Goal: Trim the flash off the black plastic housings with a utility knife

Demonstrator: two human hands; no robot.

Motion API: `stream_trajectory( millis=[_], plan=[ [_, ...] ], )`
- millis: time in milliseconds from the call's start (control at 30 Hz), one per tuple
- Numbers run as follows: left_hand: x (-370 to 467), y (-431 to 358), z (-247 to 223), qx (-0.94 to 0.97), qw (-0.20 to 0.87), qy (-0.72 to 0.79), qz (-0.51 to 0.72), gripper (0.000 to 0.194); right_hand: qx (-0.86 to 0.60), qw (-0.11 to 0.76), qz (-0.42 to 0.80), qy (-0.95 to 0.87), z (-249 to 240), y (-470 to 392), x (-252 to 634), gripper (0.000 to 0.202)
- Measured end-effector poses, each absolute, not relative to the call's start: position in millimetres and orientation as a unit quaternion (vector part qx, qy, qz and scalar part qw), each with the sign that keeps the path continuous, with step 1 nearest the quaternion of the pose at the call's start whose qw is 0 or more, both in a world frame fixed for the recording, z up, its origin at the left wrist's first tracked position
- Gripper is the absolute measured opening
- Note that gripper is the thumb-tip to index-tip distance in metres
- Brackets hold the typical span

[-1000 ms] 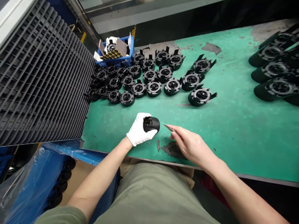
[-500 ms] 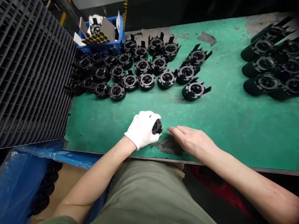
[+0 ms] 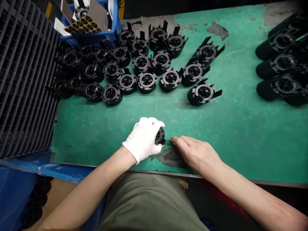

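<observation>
My left hand (image 3: pixel 144 138), in a white glove, is closed around a round black plastic part (image 3: pixel 159 136) just above the green table (image 3: pixel 235 138). The part's ringed face is turned to the right. My bare right hand (image 3: pixel 194 149) pinches a thin metal pointed tool (image 3: pixel 170 140); most of the tool is hidden in the fingers. Its tip points left at the black part, with a small gap between them. Beyond my hands stand several similar black housings (image 3: pixel 147 81) in rows, and a single housing (image 3: pixel 202 93) sits nearer on the right.
At the back left, a blue bin (image 3: pixel 113 33) holds boards and a yellow sheet with black circles (image 3: pixel 83 25). Stacked dark grey grid trays (image 3: pixel 26 83) rise along the left edge. More black cylinders (image 3: pixel 276 85) stand far right. A blue-lined box (image 3: pixel 14 192) lies below left.
The view has shifted slightly. The tool tip, close against the part's edge before, now stands a little away from it. The part appears turned slightly within my left hand.
</observation>
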State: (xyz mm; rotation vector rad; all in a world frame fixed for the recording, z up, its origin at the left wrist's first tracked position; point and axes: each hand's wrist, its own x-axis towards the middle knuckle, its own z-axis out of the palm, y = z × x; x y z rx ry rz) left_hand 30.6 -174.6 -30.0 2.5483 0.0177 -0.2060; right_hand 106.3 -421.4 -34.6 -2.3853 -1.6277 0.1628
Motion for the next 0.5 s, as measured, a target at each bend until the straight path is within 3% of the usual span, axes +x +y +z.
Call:
stream_trajectory(
  millis=[200,500],
  plan=[
    [30.7,-176.6,-25.4,0.956,0.276,0.019,-0.100,0.060,-0.837,0.196,0.157,-0.486,-27.2,-418.0,116.0,0.021],
    [33.0,-177.3,-24.4,0.956,0.273,0.012,-0.106,0.054,-0.835,0.131,0.145,-0.514,-25.2,-411.7,111.4,0.023]
  ],
)
